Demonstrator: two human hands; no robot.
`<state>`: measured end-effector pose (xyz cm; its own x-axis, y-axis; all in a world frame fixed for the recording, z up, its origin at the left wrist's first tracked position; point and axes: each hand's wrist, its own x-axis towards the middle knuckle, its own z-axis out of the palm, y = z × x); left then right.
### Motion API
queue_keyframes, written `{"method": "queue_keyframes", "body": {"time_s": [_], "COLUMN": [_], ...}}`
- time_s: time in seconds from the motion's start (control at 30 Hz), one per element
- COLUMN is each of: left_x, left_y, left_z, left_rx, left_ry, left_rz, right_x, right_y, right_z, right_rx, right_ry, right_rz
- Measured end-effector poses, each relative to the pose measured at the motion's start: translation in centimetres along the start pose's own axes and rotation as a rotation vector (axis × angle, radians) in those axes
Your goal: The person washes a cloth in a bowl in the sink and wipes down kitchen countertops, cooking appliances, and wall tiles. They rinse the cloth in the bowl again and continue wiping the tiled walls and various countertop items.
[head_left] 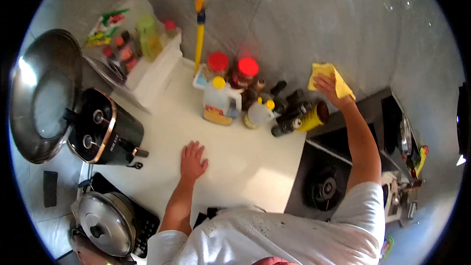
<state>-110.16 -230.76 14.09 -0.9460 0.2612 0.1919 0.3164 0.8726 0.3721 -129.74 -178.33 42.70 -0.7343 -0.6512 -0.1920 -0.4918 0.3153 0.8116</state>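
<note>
The yellow cloth (325,69) is held flat against the grey wall (294,24) by the right hand (329,87), whose fingers are extended over it, not curled round it. The left hand (194,161) is rested palm down on the white counter (240,167), fingers slightly spread. Between the hands, a yellow-capped jug (216,105), red-lidded jars (247,67) and a yellow container (310,119) are grouped near the wall. A burner (326,189) is seen right of the counter.

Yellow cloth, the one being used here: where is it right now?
In the head view, the cloth is right of centre in the upper half, under the right hand against the grey wall, just above the yellow canister.
</note>
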Motion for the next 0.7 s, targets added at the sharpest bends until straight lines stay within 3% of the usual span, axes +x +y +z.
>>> {"method": "queue_keyframes", "body": {"time_s": [0.13,0.2,0.33,0.7], "left_x": [0.2,-0.3,-0.2,-0.5], "left_y": [0.3,0.5,0.2,-0.2], "left_z": [-0.7,-0.6,-0.4,-0.8], "left_rx": [-0.01,-0.001,0.008,0.027], "left_ry": [0.007,0.016,0.007,0.005], "left_rz": [-0.004,0.005,0.005,0.031], "right_x": [2.7,6.1,13.5,27.2], "right_y": [3.5,4.7,9.1,17.8], "right_z": [-3.3,-7.7,-13.6,-27.0], "right_rx": [-0.057,0.15,0.057,-0.083], "right_ry": [0.253,0.327,0.544,0.629], "right_rz": [0.103,0.226,0.241,0.238]}}
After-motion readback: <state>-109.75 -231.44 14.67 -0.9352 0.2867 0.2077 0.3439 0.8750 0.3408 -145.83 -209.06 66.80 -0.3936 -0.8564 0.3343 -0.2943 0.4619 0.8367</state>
